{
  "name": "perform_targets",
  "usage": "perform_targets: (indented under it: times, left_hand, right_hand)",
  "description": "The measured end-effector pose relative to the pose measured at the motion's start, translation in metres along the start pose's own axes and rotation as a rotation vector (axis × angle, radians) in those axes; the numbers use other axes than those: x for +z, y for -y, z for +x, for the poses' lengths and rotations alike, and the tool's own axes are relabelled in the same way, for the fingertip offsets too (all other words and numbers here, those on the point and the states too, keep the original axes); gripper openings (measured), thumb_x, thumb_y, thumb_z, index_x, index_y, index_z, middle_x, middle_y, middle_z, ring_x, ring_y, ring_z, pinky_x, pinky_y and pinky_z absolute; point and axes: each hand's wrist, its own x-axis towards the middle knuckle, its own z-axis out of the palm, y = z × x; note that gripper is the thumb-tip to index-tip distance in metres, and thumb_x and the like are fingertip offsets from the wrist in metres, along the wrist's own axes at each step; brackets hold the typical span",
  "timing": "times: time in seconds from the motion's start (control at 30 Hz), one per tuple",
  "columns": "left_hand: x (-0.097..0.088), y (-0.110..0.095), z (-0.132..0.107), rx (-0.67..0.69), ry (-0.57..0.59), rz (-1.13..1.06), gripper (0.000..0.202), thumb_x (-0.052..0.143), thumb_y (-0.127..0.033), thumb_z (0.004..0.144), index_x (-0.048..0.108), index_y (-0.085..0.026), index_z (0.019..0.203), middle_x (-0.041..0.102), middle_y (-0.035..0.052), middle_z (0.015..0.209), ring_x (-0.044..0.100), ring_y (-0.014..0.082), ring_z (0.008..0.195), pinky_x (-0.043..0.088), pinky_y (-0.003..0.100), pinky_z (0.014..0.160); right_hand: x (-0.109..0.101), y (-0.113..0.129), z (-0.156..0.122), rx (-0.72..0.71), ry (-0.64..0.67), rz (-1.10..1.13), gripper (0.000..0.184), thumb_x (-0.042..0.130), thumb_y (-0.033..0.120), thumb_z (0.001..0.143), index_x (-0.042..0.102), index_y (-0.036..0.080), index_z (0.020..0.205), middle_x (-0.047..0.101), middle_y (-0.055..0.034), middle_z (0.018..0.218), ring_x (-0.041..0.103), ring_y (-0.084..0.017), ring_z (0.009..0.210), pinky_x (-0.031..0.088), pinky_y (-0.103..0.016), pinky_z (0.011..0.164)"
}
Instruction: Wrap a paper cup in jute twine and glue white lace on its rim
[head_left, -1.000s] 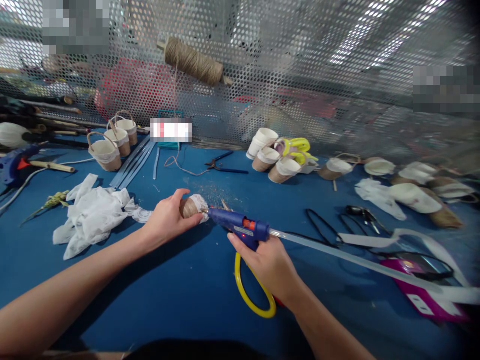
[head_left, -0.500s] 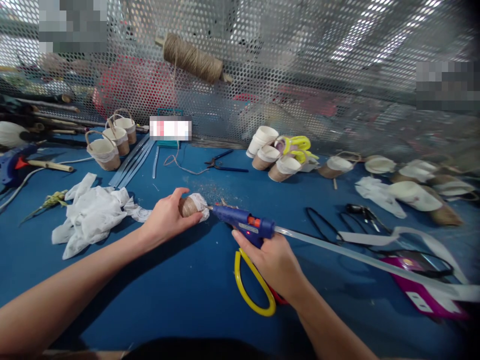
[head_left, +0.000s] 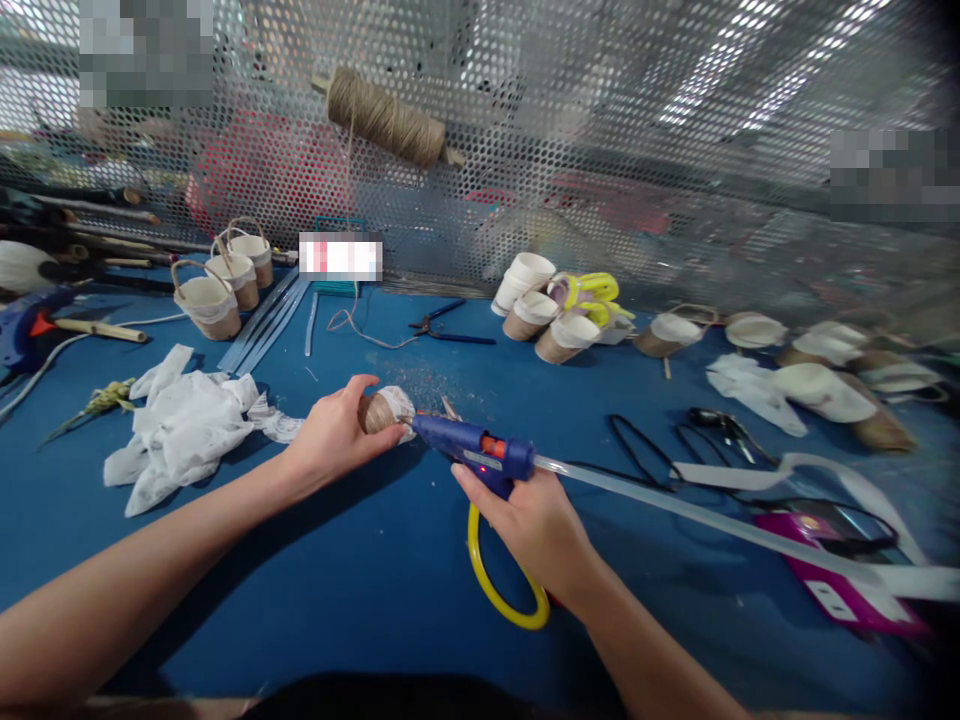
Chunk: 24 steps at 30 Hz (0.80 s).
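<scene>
My left hand (head_left: 330,438) is wrapped round a small twine-covered cup (head_left: 377,411) with white lace at its rim, held on its side just above the blue table (head_left: 360,590). My right hand (head_left: 529,525) grips a blue glue gun (head_left: 472,446) by its handle. The gun's nozzle touches the lace rim of the cup. A clear glue stick (head_left: 675,505) sticks out of the gun's back toward the right. A yellow loop (head_left: 499,590) lies under my right wrist.
White lace cloth (head_left: 184,425) lies left of my left hand. Finished small baskets (head_left: 217,290) stand at the back left, more cups (head_left: 547,315) at the back middle and right. Scissors (head_left: 720,425), pliers (head_left: 442,328), a second glue gun (head_left: 26,320), a magenta object (head_left: 840,570) and a twine spool (head_left: 386,118) on the mesh wall.
The glue gun's nozzle slid a little along the cup's lace rim, out to the right and back. My left hand kept the cup still.
</scene>
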Motion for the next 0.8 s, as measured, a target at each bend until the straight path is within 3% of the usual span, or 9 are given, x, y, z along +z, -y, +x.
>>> perform_targets:
  times: [0.5, 0.8]
  left_hand:
    - [0.0018, 0.0036, 0.0004, -0.002, -0.014, 0.004, 0.064, 0.056, -0.052, 0.070, 0.044, -0.015, 0.120, 0.066, 0.0113, 0.090, 0.063, 0.0242, 0.076, 0.047, 0.035, 0.068]
    - [0.0025, 0.0029, 0.0003, 0.017, -0.015, -0.004, 0.063, 0.056, -0.053, 0.070, 0.044, -0.015, 0.120, 0.065, 0.0118, 0.090, 0.063, 0.0243, 0.076, 0.048, 0.036, 0.067]
  right_hand:
    - [-0.0077, -0.0016, 0.0002, 0.011, -0.065, -0.096, 0.026, 0.053, 0.037, 0.078, 0.067, 0.015, 0.079, 0.069, -0.0062, 0.065, 0.065, -0.021, 0.061, 0.051, -0.032, 0.060]
    - [-0.0029, 0.0017, 0.0009, -0.028, -0.025, -0.024, 0.026, 0.052, 0.036, 0.080, 0.065, 0.014, 0.084, 0.071, -0.0083, 0.076, 0.066, -0.022, 0.069, 0.052, -0.035, 0.070]
